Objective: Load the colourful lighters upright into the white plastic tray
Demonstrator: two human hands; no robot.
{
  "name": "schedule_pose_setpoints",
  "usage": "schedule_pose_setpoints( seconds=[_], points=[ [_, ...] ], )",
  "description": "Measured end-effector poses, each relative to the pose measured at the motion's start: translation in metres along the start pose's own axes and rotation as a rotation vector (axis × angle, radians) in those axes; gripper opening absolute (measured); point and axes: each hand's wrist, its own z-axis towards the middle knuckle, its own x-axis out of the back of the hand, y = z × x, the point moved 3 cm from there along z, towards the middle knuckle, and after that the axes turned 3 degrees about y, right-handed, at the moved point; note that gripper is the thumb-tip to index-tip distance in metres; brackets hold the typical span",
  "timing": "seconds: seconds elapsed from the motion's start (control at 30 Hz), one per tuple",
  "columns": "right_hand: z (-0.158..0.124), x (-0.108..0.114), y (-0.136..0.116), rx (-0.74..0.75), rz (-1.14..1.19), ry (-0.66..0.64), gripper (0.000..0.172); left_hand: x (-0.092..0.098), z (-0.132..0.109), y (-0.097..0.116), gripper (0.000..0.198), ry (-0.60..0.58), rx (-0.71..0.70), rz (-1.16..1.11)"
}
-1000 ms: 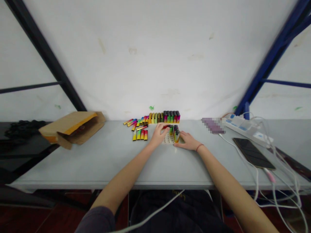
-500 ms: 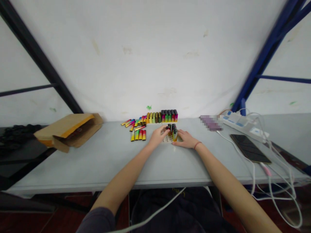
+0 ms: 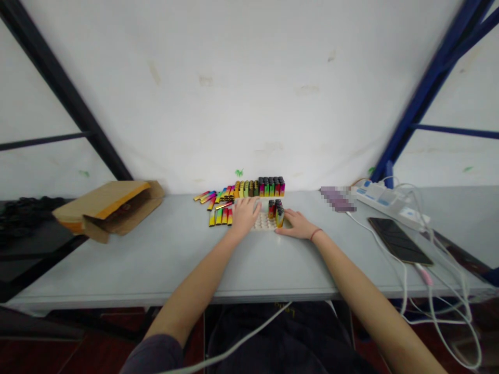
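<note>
A white tray (image 3: 262,224) with rows of round holes lies on the grey table in front of me. Along its right side stand several lighters (image 3: 279,214), upright, with black tops and red-to-yellow shiny bodies. My right hand (image 3: 298,224) rests against that side, thumb at the front corner and fingers spread beside the lighters. Over the tray's left edge is my left hand (image 3: 244,214), fingers stretched out, with nothing visible in it. Just left of it, several shiny rainbow-coloured pieces (image 3: 219,216) lie in a row; the hand partly hides the tray.
Behind the tray stand a block of black-topped lighters (image 3: 272,186) and yellow-to-dark pieces (image 3: 246,188). More shiny pieces (image 3: 206,197) lie loose. An open cardboard box (image 3: 109,208) sits left. Right are a phone (image 3: 399,240), a purple device (image 3: 336,199), a power strip (image 3: 392,205) and white cables.
My left hand has left the lighters in the tray and moved left to the tray's left edge, its fingers opened. A red lighter now shows standing in the tray. My right hand stays put.
</note>
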Motion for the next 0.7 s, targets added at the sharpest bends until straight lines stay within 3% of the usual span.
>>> schedule_pose_setpoints(
  seconds=[0.1,0.2,0.3,0.53,0.7],
  points=[
    [-0.001,0.001,-0.001,-0.003,0.0,-0.01,0.082,0.02,0.008,-0.028,0.023,-0.009,0.173,0.196],
    [-0.002,0.002,0.0,-0.007,0.006,-0.01,0.081,0.034,0.016,-0.06,0.012,-0.132,0.312,0.306],
    [-0.002,0.002,0.0,-0.015,0.016,-0.011,0.083,0.04,0.021,-0.077,0.017,-0.248,0.367,0.396],
    [-0.002,0.002,0.001,-0.013,0.008,-0.022,0.086,0.027,0.016,-0.061,0.03,-0.295,0.308,0.406],
    [-0.003,0.002,0.002,-0.021,0.007,-0.022,0.086,0.024,0.017,-0.055,0.032,-0.227,0.325,0.139]
  ],
)
